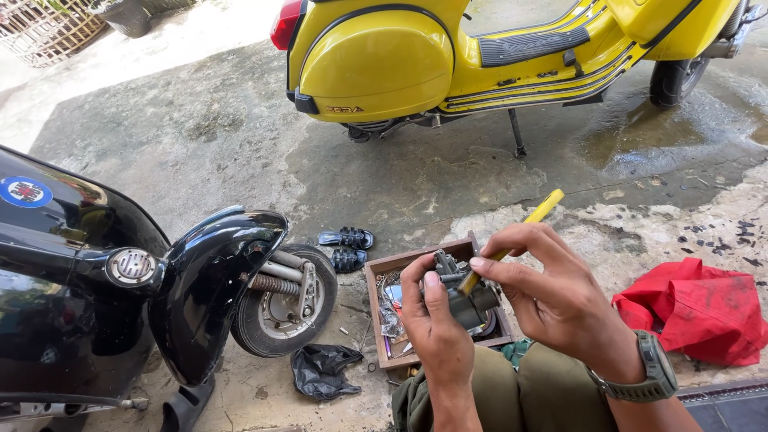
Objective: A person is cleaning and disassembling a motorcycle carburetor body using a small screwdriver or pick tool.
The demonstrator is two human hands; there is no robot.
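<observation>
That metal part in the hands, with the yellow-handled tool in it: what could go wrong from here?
The left hand alone holds the small metal part in the air, so the yellow-handled tool, worked by the right hand, might slip and jab the left fingers. Any small piece coming loose may miss the wooden tray below and fall onto the rough concrete floor, where it could be hard to find.
</observation>
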